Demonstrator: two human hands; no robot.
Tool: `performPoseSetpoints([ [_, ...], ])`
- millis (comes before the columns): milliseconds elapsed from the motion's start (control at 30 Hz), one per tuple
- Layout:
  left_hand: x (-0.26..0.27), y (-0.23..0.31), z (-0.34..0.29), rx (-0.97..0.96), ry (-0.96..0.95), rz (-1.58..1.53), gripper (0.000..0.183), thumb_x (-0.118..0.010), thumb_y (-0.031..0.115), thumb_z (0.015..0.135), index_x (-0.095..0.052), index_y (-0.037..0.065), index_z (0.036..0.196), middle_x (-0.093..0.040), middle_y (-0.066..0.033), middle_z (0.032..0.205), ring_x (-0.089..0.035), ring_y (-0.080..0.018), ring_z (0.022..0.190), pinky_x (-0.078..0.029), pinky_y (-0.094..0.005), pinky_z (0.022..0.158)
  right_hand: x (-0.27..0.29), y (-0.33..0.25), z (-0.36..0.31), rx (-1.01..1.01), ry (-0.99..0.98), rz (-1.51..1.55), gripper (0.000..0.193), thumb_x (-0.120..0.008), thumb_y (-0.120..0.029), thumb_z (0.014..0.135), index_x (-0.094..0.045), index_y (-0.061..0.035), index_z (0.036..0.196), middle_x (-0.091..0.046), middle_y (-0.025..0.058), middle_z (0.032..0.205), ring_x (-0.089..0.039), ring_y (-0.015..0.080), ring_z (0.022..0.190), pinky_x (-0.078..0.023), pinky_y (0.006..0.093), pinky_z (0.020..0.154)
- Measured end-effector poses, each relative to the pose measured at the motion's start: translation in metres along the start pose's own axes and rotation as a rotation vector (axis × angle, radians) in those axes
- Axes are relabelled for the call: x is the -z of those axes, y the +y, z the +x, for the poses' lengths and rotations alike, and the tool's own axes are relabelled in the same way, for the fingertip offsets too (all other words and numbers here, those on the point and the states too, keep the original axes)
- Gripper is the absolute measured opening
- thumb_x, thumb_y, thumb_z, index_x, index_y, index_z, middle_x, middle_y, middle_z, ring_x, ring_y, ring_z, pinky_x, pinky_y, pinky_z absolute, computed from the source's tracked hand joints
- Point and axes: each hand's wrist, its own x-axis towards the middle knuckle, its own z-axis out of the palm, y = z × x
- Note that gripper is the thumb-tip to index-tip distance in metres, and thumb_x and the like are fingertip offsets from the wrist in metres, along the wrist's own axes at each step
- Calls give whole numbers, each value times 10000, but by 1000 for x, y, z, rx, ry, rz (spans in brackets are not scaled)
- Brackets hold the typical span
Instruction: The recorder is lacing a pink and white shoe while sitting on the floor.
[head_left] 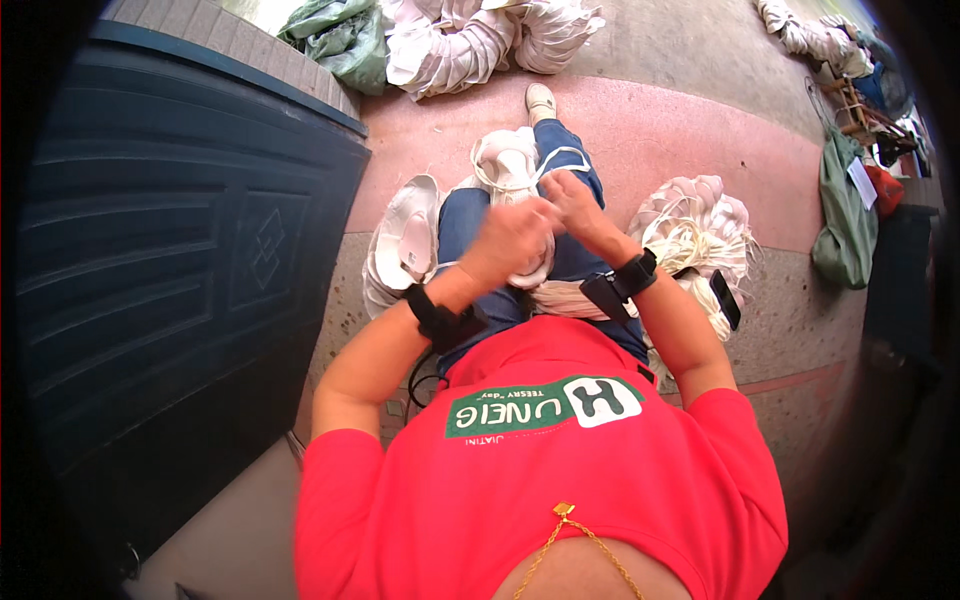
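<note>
A white shoe upper [505,158] lies between my thighs, its opening facing away from me. A white shoelace [568,152] loops out of it over my right thigh. My right hand [582,208] is closed, with the fingertips pinched on the lace beside the upper. Over the nearer part of the upper is my left hand [512,238], its fingers curled together and smeared by motion. What the left fingers hold is hidden. Both hands are close together, almost touching. A bundle of cream laces [565,300] rests between my legs, below the hands.
Stacked white uppers [402,240] lie by my left leg. A second pile of uppers [705,205], with loose laces over it, sits right, near a black phone [725,300]. Farther off are more bundled uppers [450,50] and a green sack [845,215]. A dark panelled door [190,240] stands left.
</note>
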Motion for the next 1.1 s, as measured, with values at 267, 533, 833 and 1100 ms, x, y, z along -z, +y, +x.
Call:
performPoseSetpoints([
  [267,11,-40,-4,436,281,-331,209,-516,179,842,-581,-19,822,-517,0,611,-450,-64,555,-379,-218,513,-33,-14,-5,62,-78,192,301,-472,-271,879,-579,-9,981,-537,-3,730,-453,64,624,-381,227,545],
  [533,2,-37,-6,419,256,-456,213,-528,189,857,-575,-9,918,-516,31,674,-431,-32,582,-352,-174,510,-32,-24,-8,-39,-211,330,342,-461,-230,893,-514,7,1134,-566,-10,893,-486,50,796,-396,190,704],
  [833,19,-63,3,388,132,-203,200,-524,179,824,-608,14,901,-600,-111,714,-557,-185,656,-443,-283,616,-29,-23,-9,104,-94,234,273,-503,-212,874,-562,16,1012,-593,36,832,-531,73,747,-417,195,676],
  [1100,30,-115,62,263,-172,398,184,-662,221,624,-623,46,663,-609,-146,698,-580,-265,675,-457,-345,645,3,-67,-32,248,-19,407,258,-474,-238,885,-570,-1,918,-508,12,593,-501,86,526,-422,217,537],
])
